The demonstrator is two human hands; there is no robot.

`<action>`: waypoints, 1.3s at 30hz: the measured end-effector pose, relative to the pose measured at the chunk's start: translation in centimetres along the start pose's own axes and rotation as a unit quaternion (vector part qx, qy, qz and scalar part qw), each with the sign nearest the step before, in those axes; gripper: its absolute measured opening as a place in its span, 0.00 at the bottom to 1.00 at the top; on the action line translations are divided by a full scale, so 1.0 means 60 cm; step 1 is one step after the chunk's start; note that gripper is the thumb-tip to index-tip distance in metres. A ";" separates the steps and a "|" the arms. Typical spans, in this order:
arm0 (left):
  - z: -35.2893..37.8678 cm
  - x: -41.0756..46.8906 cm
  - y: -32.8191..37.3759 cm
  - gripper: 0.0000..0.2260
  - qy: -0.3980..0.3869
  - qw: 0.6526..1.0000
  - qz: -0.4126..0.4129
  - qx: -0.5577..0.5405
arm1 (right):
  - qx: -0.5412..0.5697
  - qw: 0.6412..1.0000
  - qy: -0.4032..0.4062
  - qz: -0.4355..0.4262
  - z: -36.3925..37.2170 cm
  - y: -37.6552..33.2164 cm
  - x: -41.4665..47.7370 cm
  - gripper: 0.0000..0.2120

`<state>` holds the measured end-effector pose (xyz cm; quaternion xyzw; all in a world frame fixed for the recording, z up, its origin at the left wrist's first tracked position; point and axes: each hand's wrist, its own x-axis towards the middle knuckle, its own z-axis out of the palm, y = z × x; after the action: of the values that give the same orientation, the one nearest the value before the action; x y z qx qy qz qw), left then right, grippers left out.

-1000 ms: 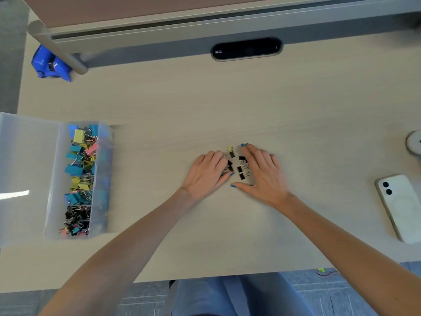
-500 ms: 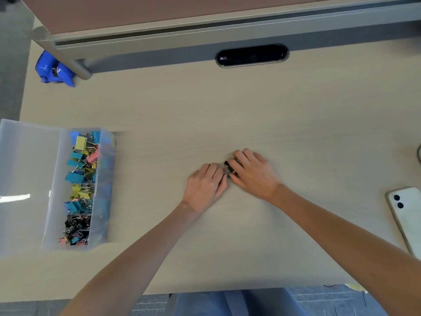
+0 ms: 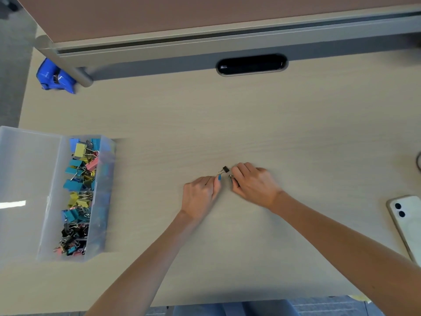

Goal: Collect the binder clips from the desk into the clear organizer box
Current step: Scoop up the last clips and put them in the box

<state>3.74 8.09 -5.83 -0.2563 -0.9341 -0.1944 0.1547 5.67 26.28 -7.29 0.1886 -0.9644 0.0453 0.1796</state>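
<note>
The clear organizer box [image 3: 101, 197] sits at the desk's left edge; its right compartment holds several coloured and black binder clips [image 3: 78, 190], and its left compartment looks bare. My left hand [image 3: 200, 195] is curled at mid-desk, its thumb and fingers pinching the wire handle of a small black binder clip [image 3: 225, 169]. Just right of it, my right hand [image 3: 252, 184] is closed in a fist round gathered clips; only a bit of metal wire [image 3: 231, 177] shows at its fingers. The two hands are a small gap apart.
A blue plastic object [image 3: 54, 76] lies at the back left by a partition post. A black cable grommet [image 3: 251, 65] is set in the desk's back edge. A white phone [image 3: 407, 226] lies at the right edge. The desk's front edge runs below my forearms.
My flat hands swept the scattered black clips together, then curled round them. The hands have now drawn slightly apart, and one black clip shows at my left thumb.
</note>
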 end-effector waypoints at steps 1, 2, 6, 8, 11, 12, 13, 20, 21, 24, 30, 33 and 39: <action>-0.001 0.003 0.001 0.24 0.005 1.000 -0.006 0.005 | -0.003 1.000 0.001 -0.006 0.001 -0.001 -0.001 0.04; -0.002 0.006 0.002 0.24 0.008 1.000 -0.013 0.007 | -0.006 1.000 0.003 -0.013 0.002 0.000 -0.001 0.05; -0.007 0.010 -0.002 0.24 -0.028 0.997 -0.067 -0.030 | -0.021 0.999 0.001 -0.036 0.008 0.002 -0.005 0.09; -0.017 0.013 0.000 0.25 -0.076 0.982 -0.143 -0.102 | -0.010 1.000 -0.006 -0.024 0.013 0.001 -0.009 0.13; -0.038 0.030 0.015 0.27 -0.113 0.869 -0.358 -0.322 | -0.012 0.999 -0.042 -0.010 0.016 -0.002 -0.013 0.17; -0.044 0.037 0.018 0.27 -0.109 0.814 -0.425 -0.380 | -0.017 0.998 -0.055 -0.010 0.016 -0.002 -0.013 0.17; -0.046 0.042 0.018 0.26 -0.108 0.760 -0.479 -0.426 | -0.021 0.998 -0.066 -0.012 0.015 -0.001 -0.012 0.16; -0.058 0.035 -0.010 0.25 -0.149 0.423 -0.580 -0.680 | -0.054 0.993 -0.098 -0.037 -0.006 -0.006 0.001 0.15; -0.060 0.036 -0.013 0.26 -0.152 0.398 -0.582 -0.693 | -0.052 0.993 -0.103 -0.033 -0.013 -0.006 0.003 0.16; -0.068 0.044 -0.017 0.27 -0.159 0.372 -0.592 -0.697 | 0.073 0.987 -0.101 0.104 -0.039 -0.011 0.014 0.20; -0.087 0.051 -0.011 0.25 -0.162 0.406 -0.613 -0.658 | 0.653 0.526 -0.102 0.534 -0.092 -0.023 0.049 0.20; -0.104 0.050 -0.008 0.19 -0.189 0.467 -0.605 -0.617 | 0.776 0.374 -0.146 0.486 -0.118 -0.017 0.050 0.19; -0.121 0.034 -0.004 0.13 -0.256 0.707 -0.526 -0.398 | 0.772 0.376 -0.226 0.460 -0.134 -0.019 0.050 0.21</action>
<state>3.32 5.56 1.25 0.1986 -0.7573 -0.5251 -0.3336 6.19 25.41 1.30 -0.2240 -0.4549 0.8017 -0.3164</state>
